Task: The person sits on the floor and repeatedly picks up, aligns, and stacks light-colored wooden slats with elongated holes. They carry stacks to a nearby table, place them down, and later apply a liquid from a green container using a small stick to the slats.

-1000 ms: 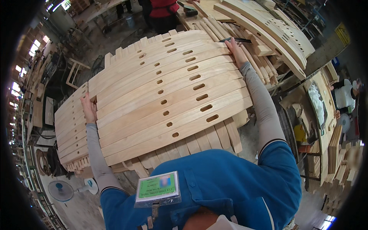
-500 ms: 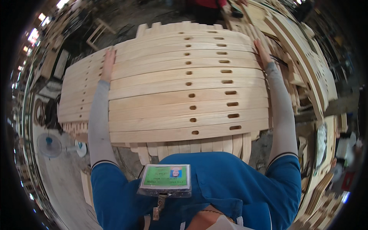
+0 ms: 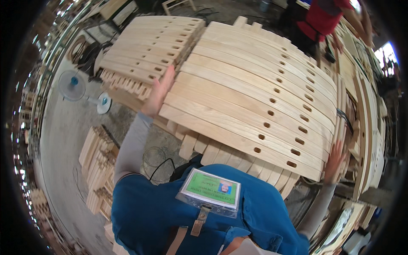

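A broad stack of pale wooden slats (image 3: 229, 85), laid side by side, lies in front of me. Each slat has a small slot and a longer slot toward its right end. My left hand (image 3: 160, 91) rests along the left ends of the near slats, fingers stretched out. At the right ends, my right hand (image 3: 335, 161) is held flat with its fingers extended, close to the near right corner. Neither hand grasps anything. Under the top layer, more slats (image 3: 246, 158) run crosswise and stick out toward me.
A second slat stack (image 3: 148, 42) stands to the left. A fan (image 3: 72, 86) and a pile of wooden pieces (image 3: 95, 165) are on the left floor. Long curved boards (image 3: 365, 127) lean at the right. A person in red (image 3: 318, 21) is at the far right.
My view has turned, so the slat stack appears slanted and the left stack shows apart from it. Both hands have moved nearer along the slat ends, from the far part to the near part.
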`<state>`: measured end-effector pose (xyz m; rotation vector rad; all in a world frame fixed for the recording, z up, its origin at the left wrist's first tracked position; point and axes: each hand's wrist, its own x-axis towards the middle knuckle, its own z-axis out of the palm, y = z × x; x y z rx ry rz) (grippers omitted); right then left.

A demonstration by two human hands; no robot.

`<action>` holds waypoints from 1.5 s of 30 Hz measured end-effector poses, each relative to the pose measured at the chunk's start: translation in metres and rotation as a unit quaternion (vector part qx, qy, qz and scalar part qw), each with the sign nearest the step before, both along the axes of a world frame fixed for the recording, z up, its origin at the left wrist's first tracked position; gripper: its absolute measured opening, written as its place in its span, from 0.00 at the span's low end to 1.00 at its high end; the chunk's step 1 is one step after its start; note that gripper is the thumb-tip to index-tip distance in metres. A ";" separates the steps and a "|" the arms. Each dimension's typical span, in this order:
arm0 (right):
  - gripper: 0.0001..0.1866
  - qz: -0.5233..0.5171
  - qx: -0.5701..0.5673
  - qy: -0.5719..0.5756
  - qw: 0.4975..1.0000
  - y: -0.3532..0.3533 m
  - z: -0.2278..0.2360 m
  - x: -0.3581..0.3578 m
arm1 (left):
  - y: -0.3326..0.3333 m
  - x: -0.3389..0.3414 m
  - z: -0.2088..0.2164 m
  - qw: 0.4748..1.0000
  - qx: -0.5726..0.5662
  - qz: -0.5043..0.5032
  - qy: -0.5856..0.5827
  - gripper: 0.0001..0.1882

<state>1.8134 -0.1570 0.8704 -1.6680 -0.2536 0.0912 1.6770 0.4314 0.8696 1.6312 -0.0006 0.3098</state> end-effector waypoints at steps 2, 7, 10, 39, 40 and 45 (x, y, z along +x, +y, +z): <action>0.38 0.005 -0.043 -0.026 0.999 0.005 -0.009 -0.033 | -0.008 -0.030 -0.004 0.998 0.050 0.024 0.009 0.41; 0.39 -0.062 0.125 0.066 0.988 0.022 -0.013 -0.052 | -0.021 -0.033 -0.009 0.999 0.024 0.027 -0.028 0.38; 0.37 -0.075 0.130 0.071 0.986 0.024 -0.010 -0.050 | -0.029 -0.029 -0.006 0.998 -0.053 0.036 -0.008 0.37; 0.14 0.304 -0.134 -0.324 0.886 0.222 0.023 -0.163 | -0.170 -0.313 -0.125 0.851 -0.127 0.433 0.269 0.37; 0.14 0.339 -0.129 -0.320 0.875 0.232 0.015 -0.170 | -0.171 -0.326 -0.135 0.849 -0.104 0.437 0.280 0.38; 0.14 0.428 -0.108 -0.243 0.864 0.314 0.004 -0.238 | -0.156 -0.387 -0.154 0.856 -0.110 0.436 0.256 0.38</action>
